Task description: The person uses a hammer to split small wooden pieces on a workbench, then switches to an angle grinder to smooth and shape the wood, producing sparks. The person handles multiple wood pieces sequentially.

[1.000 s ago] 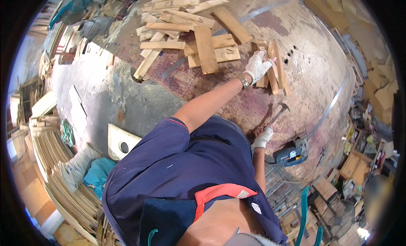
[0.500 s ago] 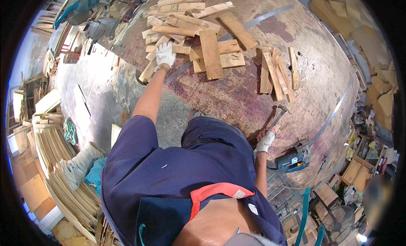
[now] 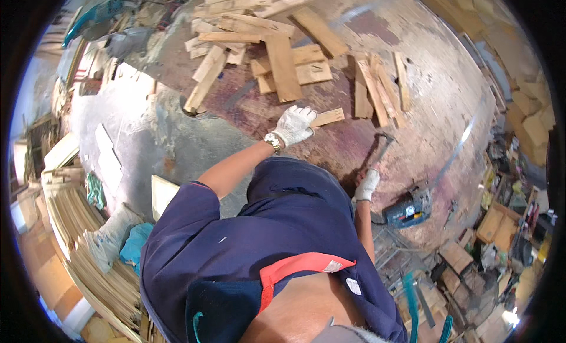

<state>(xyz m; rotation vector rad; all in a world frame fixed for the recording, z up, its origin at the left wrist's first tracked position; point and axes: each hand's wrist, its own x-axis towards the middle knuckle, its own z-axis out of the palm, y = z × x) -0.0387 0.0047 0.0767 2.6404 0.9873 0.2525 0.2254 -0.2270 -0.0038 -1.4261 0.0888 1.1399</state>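
Note:
My left hand [image 3: 294, 125], in a white work glove, is closed on one end of a short wooden slat [image 3: 329, 117], whose other end points right over the stained tabletop [image 3: 330, 143]. In my gloved right hand [image 3: 367, 186] is a hammer [image 3: 382, 146], its head up and away from me, near the tabletop. Beyond my left hand lies a loose pile of wooden slats [image 3: 283, 66]. A smaller bunch of slats [image 3: 377, 90] lies to the right, farther off than the hammer head.
A dark blue power tool [image 3: 407, 213] rests right of my right hand. One long metal strip [image 3: 463, 139] runs along the table's right side. At left are stacked thin boards [image 3: 79, 225] and a blue-green saw [image 3: 91, 15]. Wood scraps and a wooden box [image 3: 496, 220] clutter the lower right.
My left hand has come from the far pile toward me and to the right, bringing a short slat with it. The right hand keeps hold of the hammer, almost in place.

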